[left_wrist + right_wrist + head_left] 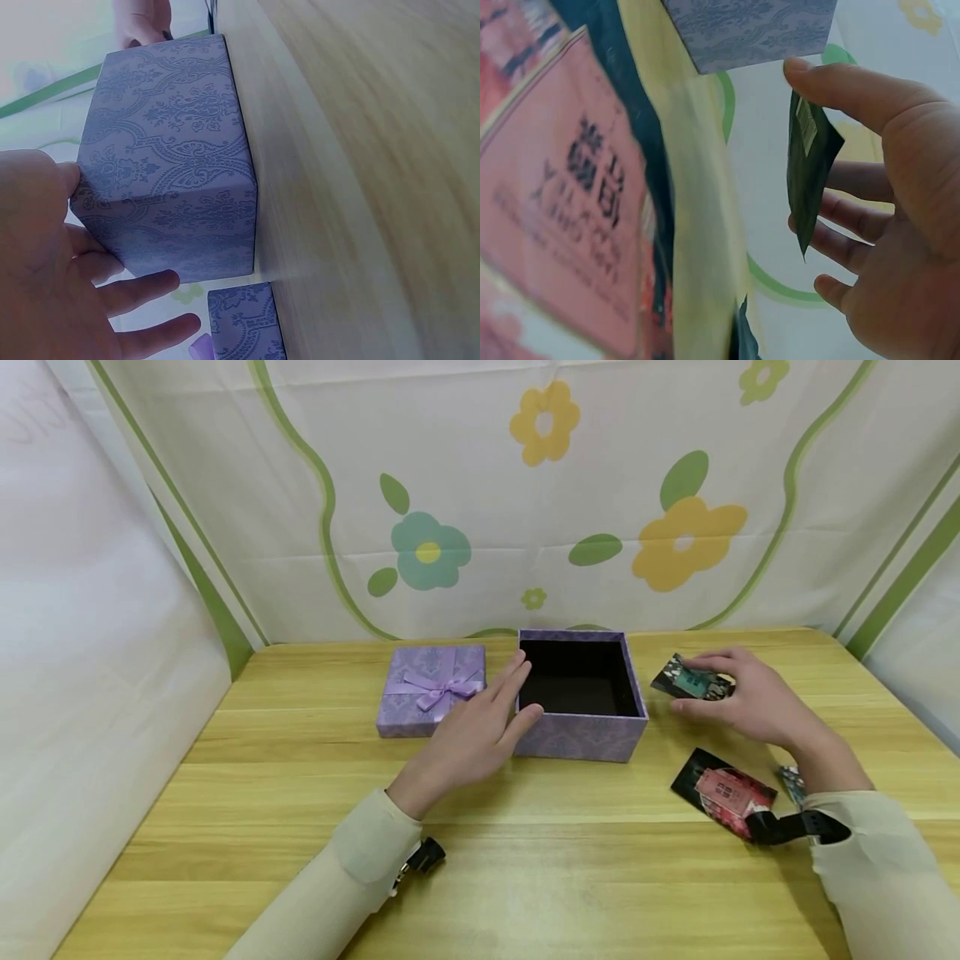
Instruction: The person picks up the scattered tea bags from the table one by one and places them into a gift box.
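An uncovered purple patterned box (576, 737) with a black inside stands on the table. My left hand (474, 731) is at its left side, fingers extended; in the left wrist view the thumb and fingers lie along the box's (165, 142) upper edge and corner. Just right of the box, my right hand (757, 695) pinches a small dark packet with a teal label (692, 680) between thumb and fingers. The right wrist view shows this packet's dark green back (806, 169), held off the table. The box's inner floor is partly hidden by its walls.
Left of the box lies its purple lid (405, 697) with a ribbon bow. A black packet with a pink-red label (723, 789) rests near my right wrist. Another packet (791, 779) is mostly hidden under that wrist. A floral curtain (480, 485) hangs behind the table.
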Demonstrator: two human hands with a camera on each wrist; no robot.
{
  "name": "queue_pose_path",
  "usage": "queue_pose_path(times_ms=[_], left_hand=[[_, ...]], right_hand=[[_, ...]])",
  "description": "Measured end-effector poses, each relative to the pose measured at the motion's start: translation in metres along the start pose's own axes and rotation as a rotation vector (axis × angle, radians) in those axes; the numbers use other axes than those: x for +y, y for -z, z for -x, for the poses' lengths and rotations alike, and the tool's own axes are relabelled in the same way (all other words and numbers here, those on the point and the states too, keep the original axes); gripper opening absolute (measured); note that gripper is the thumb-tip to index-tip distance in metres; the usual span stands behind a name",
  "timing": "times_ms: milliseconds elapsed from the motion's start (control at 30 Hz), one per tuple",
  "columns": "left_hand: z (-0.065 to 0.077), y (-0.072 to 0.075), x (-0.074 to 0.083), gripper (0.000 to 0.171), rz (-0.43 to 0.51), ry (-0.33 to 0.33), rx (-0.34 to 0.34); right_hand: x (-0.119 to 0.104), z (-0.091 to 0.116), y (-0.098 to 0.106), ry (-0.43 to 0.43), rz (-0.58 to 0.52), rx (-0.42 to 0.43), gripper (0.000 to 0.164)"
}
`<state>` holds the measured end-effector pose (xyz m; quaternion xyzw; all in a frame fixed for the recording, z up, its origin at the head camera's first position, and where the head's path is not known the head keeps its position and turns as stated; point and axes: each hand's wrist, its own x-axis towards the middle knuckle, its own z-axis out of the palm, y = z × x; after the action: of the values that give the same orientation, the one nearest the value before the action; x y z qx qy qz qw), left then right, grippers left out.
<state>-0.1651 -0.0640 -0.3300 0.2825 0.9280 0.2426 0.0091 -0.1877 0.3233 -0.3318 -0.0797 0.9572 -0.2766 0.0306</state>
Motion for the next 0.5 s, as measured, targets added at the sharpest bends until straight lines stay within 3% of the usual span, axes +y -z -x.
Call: queue_pose_path(times_ms=[500], left_hand=[[-0.001,0.000,0.002,0.071,-0.001,0.003,-0.006]], right_hand=[[-0.023,0.005,0.011,-0.003,-0.116,0.151,0.079]])
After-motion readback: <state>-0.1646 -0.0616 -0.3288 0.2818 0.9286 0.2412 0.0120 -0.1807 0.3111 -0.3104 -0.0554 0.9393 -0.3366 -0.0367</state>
